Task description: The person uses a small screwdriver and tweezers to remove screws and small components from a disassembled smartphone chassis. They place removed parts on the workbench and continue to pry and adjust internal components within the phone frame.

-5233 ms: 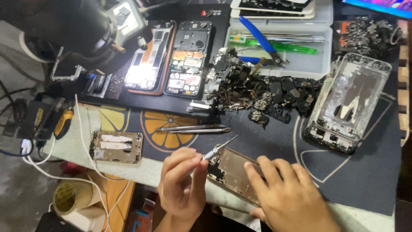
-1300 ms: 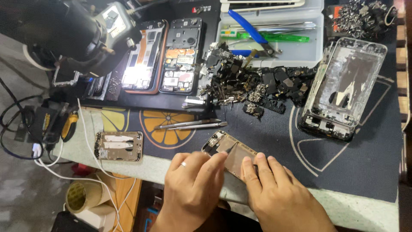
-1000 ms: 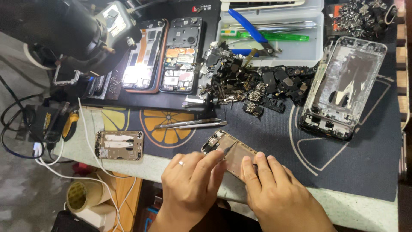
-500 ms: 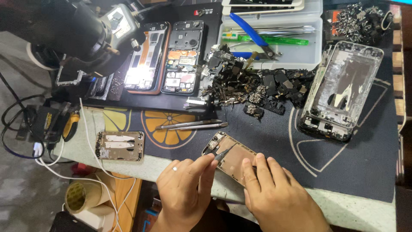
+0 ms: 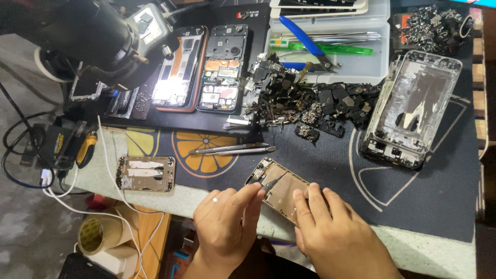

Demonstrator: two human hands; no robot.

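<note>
Left hand (image 5: 225,222) pinched tweezers (image 5: 271,183) over gold phone frame (image 5: 279,188) near worktop (image 5: 439,253) edge; right hand (image 5: 336,232) fingers pressed flat, steadying it.

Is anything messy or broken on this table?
Yes. A heap of small black phone parts lies loose across the dark mat, not in the clear plastic tray behind it. The gold phone frame under the left hand and right hand is stripped open and sits crooked.

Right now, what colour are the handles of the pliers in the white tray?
Blue. The pliers lie across the white tray at the top of the head view.
</note>
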